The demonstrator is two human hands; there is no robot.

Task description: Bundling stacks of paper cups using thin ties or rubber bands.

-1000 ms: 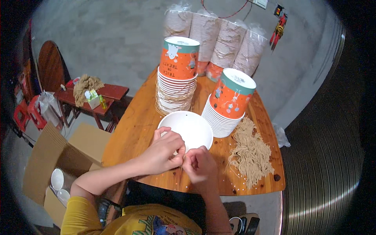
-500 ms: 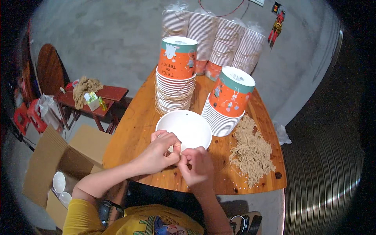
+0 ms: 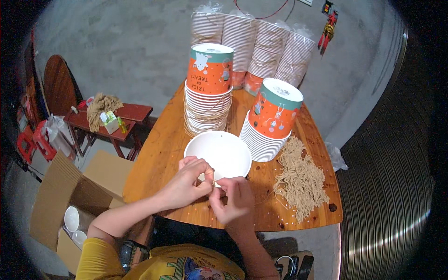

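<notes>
A white-lined round paper bucket [image 3: 219,151] lies in front of me with its open mouth facing up toward me; a small dark hole shows by its far rim. At its near rim, my left hand [image 3: 190,181] and my right hand [image 3: 231,198] meet with thumbs and forefingers pinched. Between the fingertips is a short pale bit of cord [image 3: 216,184], mostly hidden by the fingers. Beyond the bucket stand two stacks of upside-down orange and green paper buckets, one on the left [image 3: 210,74] and one on the right [image 3: 275,112]. Tan cords hang round the left stack.
A heap of cut tan cords [image 3: 302,182] lies at the right of the wooden table [image 3: 161,140]. Plastic-wrapped bucket stacks [image 3: 239,44] stand at the back. An open cardboard box [image 3: 53,198] with white buckets sits at lower left. A red bench [image 3: 133,111] is farther left.
My hands stay together at the bucket's near rim. My right fingers have shifted slightly, and a pale bit now shows between the fingertips. The whole view has shifted very slightly.
</notes>
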